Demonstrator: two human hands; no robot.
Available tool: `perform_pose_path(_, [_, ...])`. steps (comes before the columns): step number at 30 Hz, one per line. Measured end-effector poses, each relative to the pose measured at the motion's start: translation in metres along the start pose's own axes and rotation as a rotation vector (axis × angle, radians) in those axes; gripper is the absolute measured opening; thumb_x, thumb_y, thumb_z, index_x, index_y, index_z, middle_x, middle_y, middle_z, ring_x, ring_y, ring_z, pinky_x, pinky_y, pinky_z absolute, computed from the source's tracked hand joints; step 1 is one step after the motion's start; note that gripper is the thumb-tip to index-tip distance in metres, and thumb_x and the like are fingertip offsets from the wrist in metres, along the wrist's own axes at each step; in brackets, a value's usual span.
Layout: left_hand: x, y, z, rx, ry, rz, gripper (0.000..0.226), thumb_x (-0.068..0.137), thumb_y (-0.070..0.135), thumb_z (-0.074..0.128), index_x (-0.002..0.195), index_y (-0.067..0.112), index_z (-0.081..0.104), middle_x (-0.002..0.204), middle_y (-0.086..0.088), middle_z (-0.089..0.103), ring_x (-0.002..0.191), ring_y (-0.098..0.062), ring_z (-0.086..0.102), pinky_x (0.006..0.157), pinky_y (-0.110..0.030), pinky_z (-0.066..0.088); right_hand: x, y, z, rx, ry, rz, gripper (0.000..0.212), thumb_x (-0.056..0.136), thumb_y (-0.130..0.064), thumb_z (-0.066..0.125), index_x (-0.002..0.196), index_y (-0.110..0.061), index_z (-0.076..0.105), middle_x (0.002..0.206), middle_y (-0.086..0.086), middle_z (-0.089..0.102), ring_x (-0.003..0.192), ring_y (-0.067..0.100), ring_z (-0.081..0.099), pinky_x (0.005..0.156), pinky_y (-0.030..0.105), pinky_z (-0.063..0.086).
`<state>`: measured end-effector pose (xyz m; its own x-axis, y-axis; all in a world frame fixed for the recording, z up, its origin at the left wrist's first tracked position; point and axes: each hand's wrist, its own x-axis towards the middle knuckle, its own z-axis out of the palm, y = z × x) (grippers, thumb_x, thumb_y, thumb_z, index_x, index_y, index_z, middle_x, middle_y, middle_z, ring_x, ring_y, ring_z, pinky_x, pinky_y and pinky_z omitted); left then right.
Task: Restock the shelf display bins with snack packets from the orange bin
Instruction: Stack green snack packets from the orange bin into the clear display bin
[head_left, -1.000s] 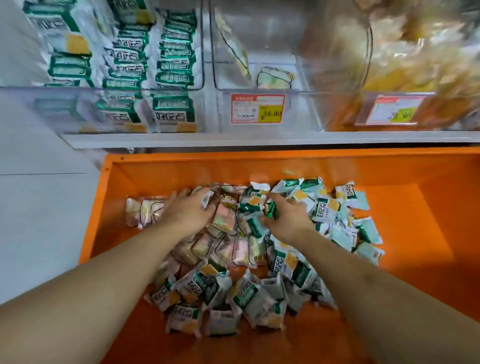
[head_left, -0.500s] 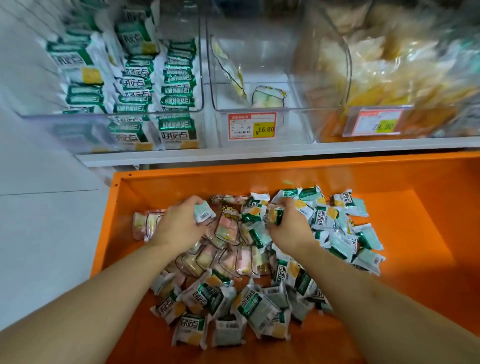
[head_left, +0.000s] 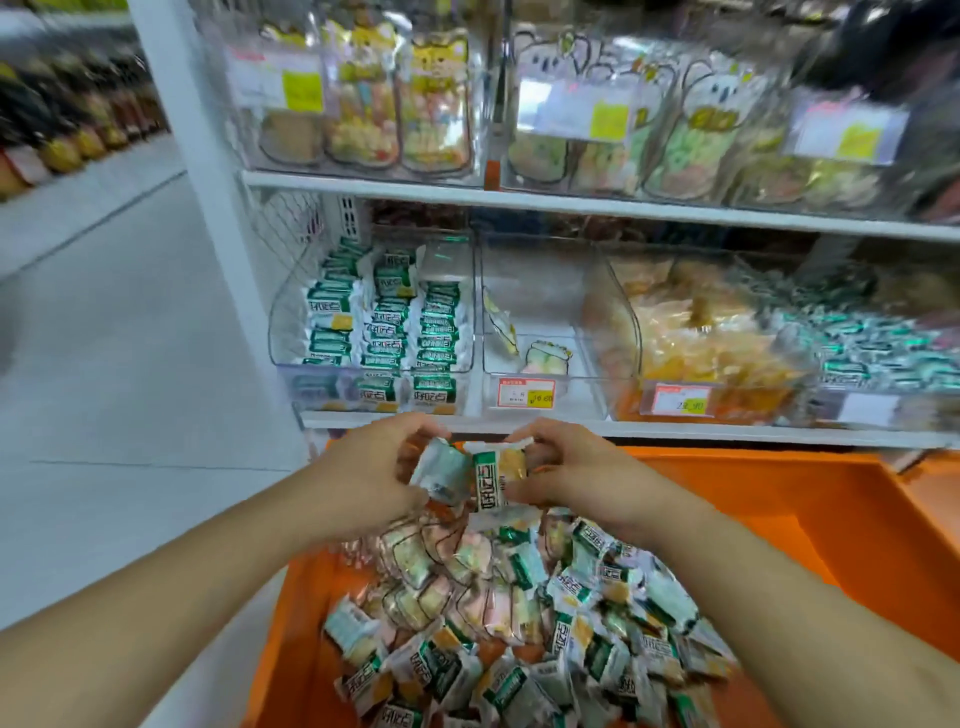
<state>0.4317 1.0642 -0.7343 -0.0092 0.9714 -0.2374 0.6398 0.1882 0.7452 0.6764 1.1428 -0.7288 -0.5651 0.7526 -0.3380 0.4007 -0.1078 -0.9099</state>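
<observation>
The orange bin (head_left: 810, 525) holds a heap of green-and-white snack packets (head_left: 530, 634) mixed with pink pastel ones. Above the heap, my left hand (head_left: 371, 467) grips a pale green-and-white packet (head_left: 441, 470). My right hand (head_left: 566, 470) grips a green, white and yellow packet (head_left: 493, 475) right beside it. Both hands are raised just below the shelf edge. The clear display bin (head_left: 291, 322) on the left is stacked with the same green packets. The middle clear bin (head_left: 582, 312) holds only two pastel packets.
A bin of yellow snack bags (head_left: 717, 343) stands right of the middle bin, with more green packets at far right. Price tags (head_left: 525, 392) hang on the bin fronts. The upper shelf (head_left: 571, 200) carries bagged sweets. White floor lies to the left.
Both hands have lifted out of the heap, each with a packet, and come together near the shelf edge. The view has tilted upward, showing the upper shelf.
</observation>
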Motion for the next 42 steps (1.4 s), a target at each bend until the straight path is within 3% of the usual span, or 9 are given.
perform_pose_path(4, [-0.033,0.016,-0.004,-0.067,0.072,0.074,0.061,0.081,0.008,0.087,0.123,0.045,0.062,0.114,0.021,0.067,0.101,0.005,0.066,0.088,-0.024,0.057,-0.024,-0.011,0.003,0.198,0.022,-0.005,0.037,0.083,0.005,0.081,0.114,-0.012,0.069,0.079,0.002,0.065,0.076,0.021,0.063,0.070,0.031,0.049])
perform_pose_path(8, [-0.044,0.033,-0.012,-0.189,0.159,0.078,0.060,0.082,0.003,0.086,0.119,0.045,0.065,0.116,0.020,0.073,0.104,0.007,0.069,0.088,-0.019,0.058,-0.029,-0.011,0.009,0.360,0.006,-0.016,0.045,0.086,0.004,0.078,0.126,-0.013,0.067,0.116,0.020,0.072,0.091,0.029,0.069,0.071,0.031,0.055])
perform_pose_path(12, [-0.043,0.045,-0.020,-0.357,0.091,0.050,0.061,0.084,-0.011,0.079,0.121,0.036,0.067,0.112,0.010,0.079,0.097,-0.013,0.078,0.087,-0.042,0.064,-0.028,-0.016,0.008,0.333,-0.118,-0.054,0.055,0.092,0.008,0.071,0.140,-0.017,0.061,0.129,0.014,0.072,0.115,0.034,0.070,0.089,0.041,0.057])
perform_pose_path(17, [-0.027,0.044,-0.027,-0.456,0.065,0.026,0.062,0.086,-0.011,0.077,0.129,0.033,0.066,0.123,0.008,0.076,0.106,-0.018,0.076,0.097,-0.047,0.059,-0.018,-0.021,0.002,0.278,-0.075,-0.112,0.053,0.088,0.009,0.073,0.136,-0.014,0.063,0.124,0.018,0.074,0.117,0.046,0.067,0.104,0.058,0.050])
perform_pose_path(22, [-0.012,0.043,-0.026,-0.736,-0.040,-0.109,0.035,0.098,0.014,0.070,0.132,0.019,0.064,0.123,-0.007,0.076,0.109,-0.033,0.075,0.100,-0.054,0.057,-0.008,-0.024,0.000,0.154,0.001,-0.146,0.057,0.084,0.003,0.081,0.134,-0.019,0.064,0.120,0.006,0.077,0.110,0.030,0.074,0.103,0.051,0.056])
perform_pose_path(26, [-0.003,0.038,-0.026,-0.824,-0.170,-0.317,0.052,0.101,0.062,0.049,0.136,0.024,0.057,0.118,-0.021,0.076,0.104,-0.045,0.074,0.091,-0.052,0.062,-0.006,-0.027,0.001,-0.014,0.045,-0.173,0.057,0.085,-0.002,0.083,0.131,-0.030,0.066,0.122,-0.004,0.076,0.102,0.024,0.077,0.098,0.055,0.058])
perform_pose_path(34, [0.005,0.028,-0.026,-0.971,-0.009,-0.251,0.037,0.089,0.019,0.076,0.122,0.003,0.073,0.116,-0.021,0.076,0.099,-0.037,0.077,0.082,-0.042,0.065,-0.013,-0.031,-0.005,-0.059,0.113,-0.196,0.037,0.091,-0.008,0.079,0.120,-0.031,0.072,0.110,-0.012,0.078,0.097,0.011,0.076,0.088,0.033,0.061])
perform_pose_path(38, [0.003,0.023,-0.026,-0.752,0.196,-0.188,0.049,0.076,0.007,0.088,0.122,0.020,0.075,0.126,-0.002,0.071,0.104,-0.022,0.077,0.093,-0.048,0.062,-0.013,-0.026,-0.013,0.176,0.163,-0.165,0.032,0.093,0.002,0.072,0.121,-0.014,0.072,0.114,0.010,0.077,0.100,0.030,0.077,0.087,0.047,0.064])
perform_pose_path(42, [-0.003,0.026,-0.019,-0.595,0.239,-0.115,0.057,0.075,0.010,0.093,0.124,0.029,0.071,0.115,0.004,0.077,0.102,-0.006,0.074,0.100,-0.040,0.057,-0.018,-0.027,-0.017,0.305,0.179,-0.161,0.029,0.094,0.002,0.069,0.122,-0.009,0.071,0.113,0.011,0.079,0.103,0.034,0.076,0.090,0.051,0.060])
